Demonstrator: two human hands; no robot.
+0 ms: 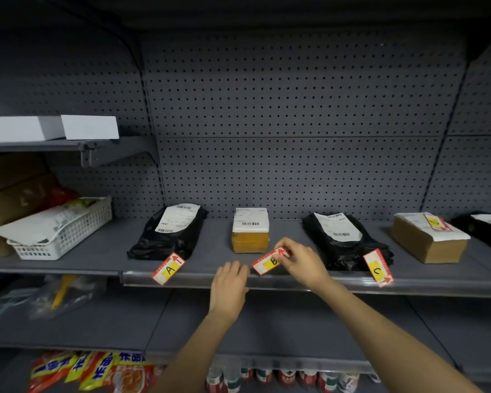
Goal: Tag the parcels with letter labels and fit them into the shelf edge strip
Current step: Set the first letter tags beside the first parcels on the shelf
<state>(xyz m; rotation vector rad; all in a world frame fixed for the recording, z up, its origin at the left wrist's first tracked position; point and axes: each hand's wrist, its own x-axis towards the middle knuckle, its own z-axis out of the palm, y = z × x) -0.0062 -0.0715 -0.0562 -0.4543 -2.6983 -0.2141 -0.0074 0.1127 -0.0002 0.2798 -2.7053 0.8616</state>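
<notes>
Several parcels lie on the grey shelf: a black bag (170, 234), a small yellow box (250, 231), a second black bag (340, 239) and a brown carton (428, 239) carrying label D (435, 222). Label A (168, 268) and label C (378, 268) stand tilted at the clear edge strip (437, 285). My right hand (301, 259) pinches label B (268, 262) by its right end, just above the strip in front of the yellow box. My left hand (229, 285) rests on the strip left of label B, fingers bent, holding nothing.
A white basket (68, 231) with papers sits at the shelf's left, brown boxes behind it. Another black parcel (482, 225) lies at the far right. White boxes (88, 126) sit on an upper left shelf. Snack packs (91, 370) and cans (267, 375) fill the bottom shelf.
</notes>
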